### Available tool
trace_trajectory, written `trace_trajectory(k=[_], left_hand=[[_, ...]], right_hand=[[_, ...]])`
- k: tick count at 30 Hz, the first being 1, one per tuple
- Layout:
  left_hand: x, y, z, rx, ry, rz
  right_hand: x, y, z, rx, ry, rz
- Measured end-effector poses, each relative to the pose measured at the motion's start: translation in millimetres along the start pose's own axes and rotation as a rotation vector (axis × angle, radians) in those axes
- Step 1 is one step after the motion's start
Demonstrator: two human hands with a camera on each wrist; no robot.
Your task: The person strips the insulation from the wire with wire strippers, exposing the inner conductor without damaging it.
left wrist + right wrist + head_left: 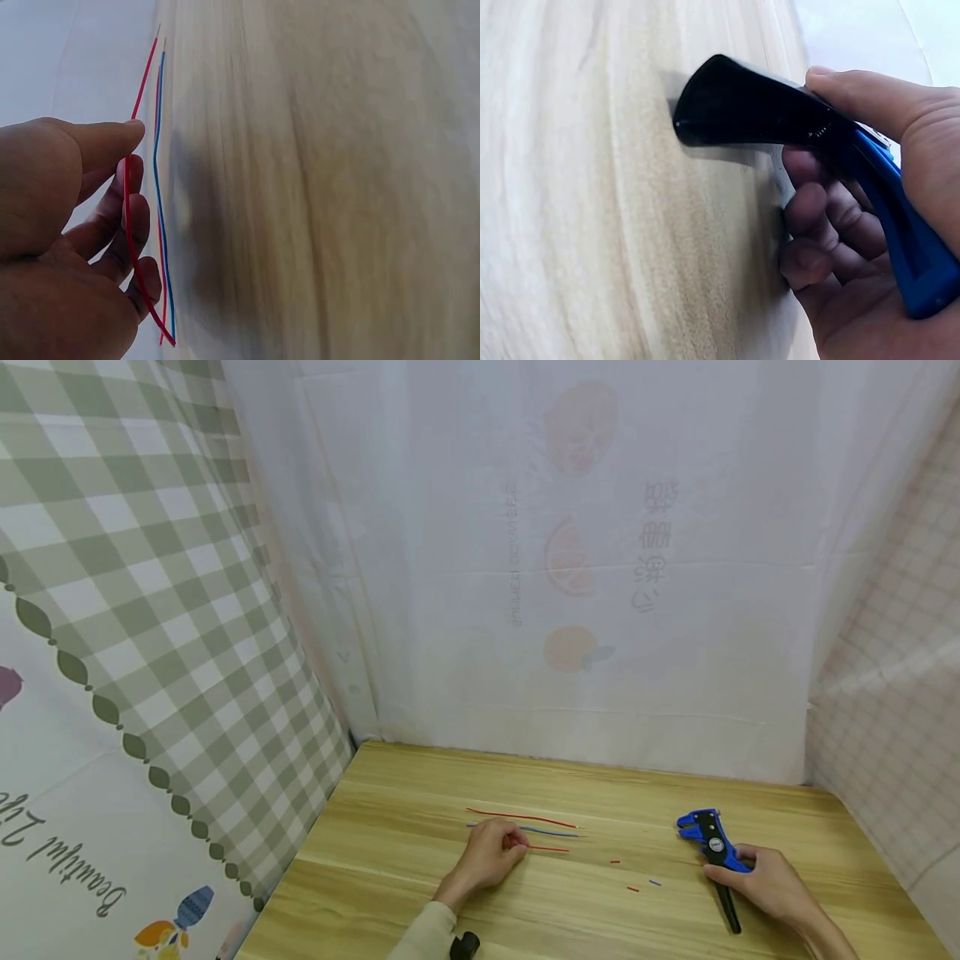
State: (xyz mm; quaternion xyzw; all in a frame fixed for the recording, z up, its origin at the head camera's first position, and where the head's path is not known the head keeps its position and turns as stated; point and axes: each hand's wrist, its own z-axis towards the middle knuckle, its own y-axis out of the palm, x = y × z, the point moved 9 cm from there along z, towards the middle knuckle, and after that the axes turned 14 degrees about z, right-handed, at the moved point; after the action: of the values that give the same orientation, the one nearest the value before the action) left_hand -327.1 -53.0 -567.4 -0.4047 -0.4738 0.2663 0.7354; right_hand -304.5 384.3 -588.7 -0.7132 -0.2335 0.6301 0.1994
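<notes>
My left hand (487, 853) pinches a red wire (142, 82) between thumb and fingers, close over the table. A short bare tip shows at the wire's far end. Just beyond that hand lie a second red wire (525, 816) and a blue wire (555, 833), side by side; the hand covers part of the blue one. At the right, my right hand (772, 881) grips a blue and black wire stripper (716, 845). The tool's blue jaws point away and to the left. Its black handle (742, 105) sticks out past the thumb, and the blue handle (915, 262) lies against the palm.
Between the hands lie small cut bits: a red bit (615, 862), another red bit (633, 889) and a blue bit (655, 882). White cloth (450, 652) hangs behind the wooden table (390, 810). Checked cloth (187, 568) closes off the left side.
</notes>
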Motion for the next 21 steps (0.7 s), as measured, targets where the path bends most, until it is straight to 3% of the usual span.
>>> trace_trajectory(k=[13,21], left_hand=[[10.9,10.8,10.6,0.007,0.047,0.037],[12.1,14.4,12.2,-0.013,0.030,0.027]], right_hand=[[6.6,-6.1,2.6,-0.009,0.020,-0.081],[6.6,-10.7,0.1,0.035,0.001,-0.123]])
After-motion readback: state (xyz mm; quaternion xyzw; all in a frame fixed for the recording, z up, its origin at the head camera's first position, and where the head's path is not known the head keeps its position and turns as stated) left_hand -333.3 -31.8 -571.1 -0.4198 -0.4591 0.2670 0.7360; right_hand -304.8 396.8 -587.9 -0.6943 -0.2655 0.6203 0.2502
